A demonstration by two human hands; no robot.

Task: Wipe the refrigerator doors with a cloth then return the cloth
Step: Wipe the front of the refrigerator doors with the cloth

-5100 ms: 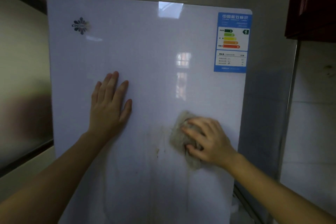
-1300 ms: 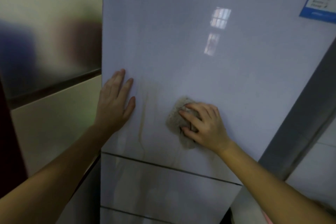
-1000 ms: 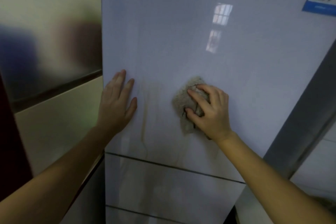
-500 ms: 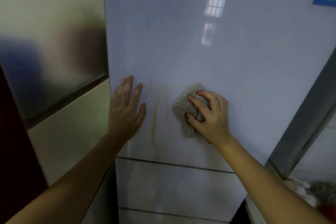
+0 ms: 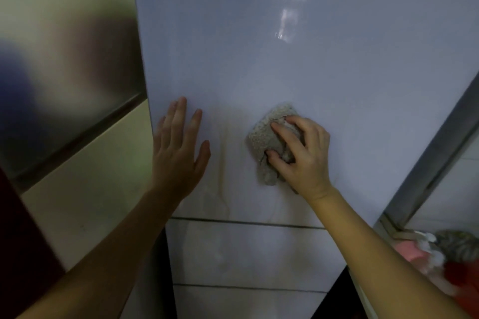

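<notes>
Seemingly midway: gripping the bunched cloth [image 5: 268,134] in the right hand [image 5: 304,158], pressing it on the upper refrigerator door [image 5: 259,46], three o'clock from the flat, bracing left hand [image 5: 178,150]. Leaving brown streaks [image 5: 223,163] between, lower doors [image 5: 246,248] at six o'clock, then returning it.

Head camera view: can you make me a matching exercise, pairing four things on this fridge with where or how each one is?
Things:
1. left hand
2. right hand
3. cloth
4. brown streak

States:
A. bunched against the door, under curled fingers
B. runs down the door between the hands
C. lies flat on the door, fingers straight
D. grips the cloth

Pairs: 1-C, 2-D, 3-A, 4-B
</notes>
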